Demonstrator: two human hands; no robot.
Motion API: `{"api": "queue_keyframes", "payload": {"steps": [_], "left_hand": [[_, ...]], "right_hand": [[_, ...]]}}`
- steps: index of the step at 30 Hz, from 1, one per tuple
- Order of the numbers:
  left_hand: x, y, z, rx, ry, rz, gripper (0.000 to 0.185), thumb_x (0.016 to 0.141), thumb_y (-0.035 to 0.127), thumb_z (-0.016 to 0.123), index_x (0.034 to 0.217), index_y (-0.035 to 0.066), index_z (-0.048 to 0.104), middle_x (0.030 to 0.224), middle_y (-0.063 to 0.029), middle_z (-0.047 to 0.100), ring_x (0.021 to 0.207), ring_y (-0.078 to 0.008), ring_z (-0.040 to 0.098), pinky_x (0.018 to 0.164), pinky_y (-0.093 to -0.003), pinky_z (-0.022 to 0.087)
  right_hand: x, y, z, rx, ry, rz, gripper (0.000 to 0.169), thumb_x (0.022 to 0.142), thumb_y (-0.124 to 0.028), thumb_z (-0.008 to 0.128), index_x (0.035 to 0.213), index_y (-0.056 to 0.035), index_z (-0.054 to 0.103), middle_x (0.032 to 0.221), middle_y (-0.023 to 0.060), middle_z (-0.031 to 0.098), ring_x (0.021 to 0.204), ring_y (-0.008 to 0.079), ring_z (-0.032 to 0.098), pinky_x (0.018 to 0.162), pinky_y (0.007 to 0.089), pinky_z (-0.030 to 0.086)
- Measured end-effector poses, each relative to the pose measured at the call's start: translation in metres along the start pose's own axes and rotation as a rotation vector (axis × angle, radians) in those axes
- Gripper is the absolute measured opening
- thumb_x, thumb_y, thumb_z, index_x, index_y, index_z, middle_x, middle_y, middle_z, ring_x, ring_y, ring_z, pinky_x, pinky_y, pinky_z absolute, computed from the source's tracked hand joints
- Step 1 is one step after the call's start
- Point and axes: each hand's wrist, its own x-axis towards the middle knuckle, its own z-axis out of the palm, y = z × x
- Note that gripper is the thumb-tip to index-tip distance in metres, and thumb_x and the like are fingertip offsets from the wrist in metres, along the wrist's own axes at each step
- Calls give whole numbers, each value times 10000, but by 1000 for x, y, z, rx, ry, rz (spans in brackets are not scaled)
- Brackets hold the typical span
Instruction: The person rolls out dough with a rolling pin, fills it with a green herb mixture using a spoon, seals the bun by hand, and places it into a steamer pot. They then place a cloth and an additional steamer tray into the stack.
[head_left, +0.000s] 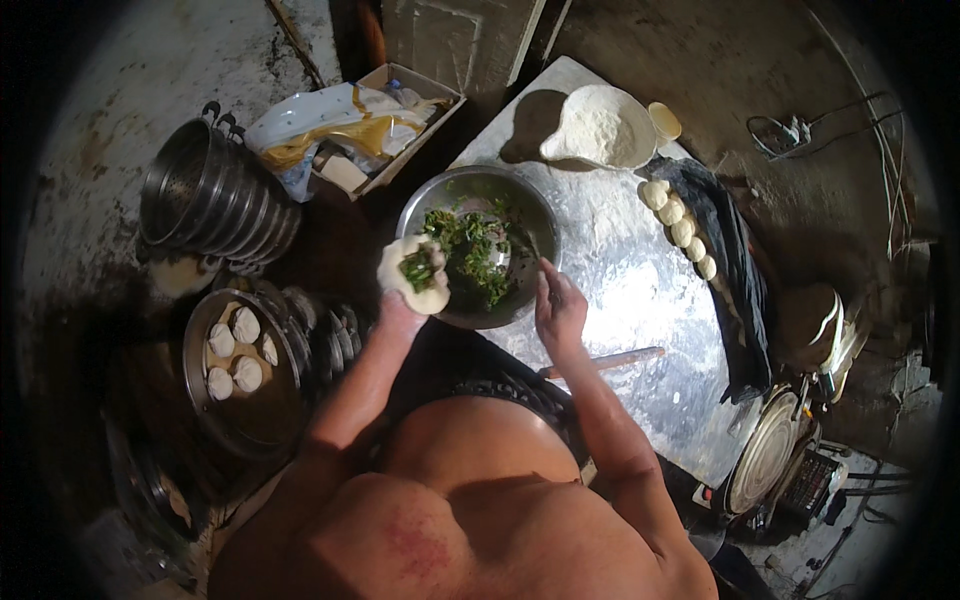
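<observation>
My left hand (403, 309) holds a round dough wrapper (394, 264) on its palm, by the left rim of a steel bowl (553, 217). Chopped green filling (417, 270) lies in the middle of the wrapper, and my fingertips curl over its right edge. Inside the bowl is more loose leafy green filling (480, 244). At the bowl's right side, my right hand (564, 304) pinches what looks like the handle of a thin utensil (534, 246) reaching into the bowl; its far end cannot be made out. A wooden rolling pin (626, 359) lies on the floured table (652, 315), partly behind my right forearm.
Several dough balls (681, 232) line up beside black plastic sheeting (724, 247). A bowl of flour (600, 127) stands at the back. To my left, a steamer tray (247, 424) carries several filled buns (246, 373), below stacked steamer pots (225, 195). A cardboard box (409, 154) holds plastic bags.
</observation>
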Motion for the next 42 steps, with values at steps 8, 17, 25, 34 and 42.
{"api": "queue_keyframes", "payload": {"steps": [8, 17, 25, 34, 42], "left_hand": [[-16, 3, -71, -125, 12, 67, 254, 845, 336, 483, 717, 130, 557, 689, -38, 578, 627, -203, 551, 557, -332, 433], [-19, -9, -54, -283, -176, 9, 297, 842, 397, 553, 818, 105, 602, 836, -48, 599, 795, -256, 567, 657, -366, 472], [-32, -35, 28, -111, -257, -75, 274, 907, 307, 503, 1041, 79, 575, 1032, -116, 623, 884, -257, 626, 764, -415, 531], [9, -58, 1, -125, -221, -67, 389, 928, 405, 410, 1037, 89, 610, 959, -109, 654, 831, -286, 639, 693, -418, 550], [-2, -46, 0, -208, -392, -208, 399, 915, 421, 462, 1040, 72, 610, 968, -93, 644, 861, -248, 624, 642, -359, 563]], "right_hand": [[-19, 39, 53, 502, -179, 592, 263, 873, -192, 517, 890, 23, 667, 734, 149, 663, 633, 238, 631, 603, 325, 501], [-3, 5, 14, 1119, -34, 846, 269, 905, -178, 493, 1013, 30, 624, 791, 126, 653, 645, 179, 599, 614, 291, 480], [-38, -23, -1, 648, -134, 316, 396, 897, -234, 601, 1195, 24, 566, 976, 126, 652, 918, 256, 620, 803, 362, 489], [-29, -18, -19, 137, -71, -593, 429, 752, 22, 661, 1164, -29, 555, 1055, 161, 620, 976, 353, 598, 830, 415, 486], [-14, 24, -18, -73, -98, -231, 278, 829, -123, 641, 1097, -58, 607, 870, 156, 633, 789, 338, 605, 694, 412, 479]]}}
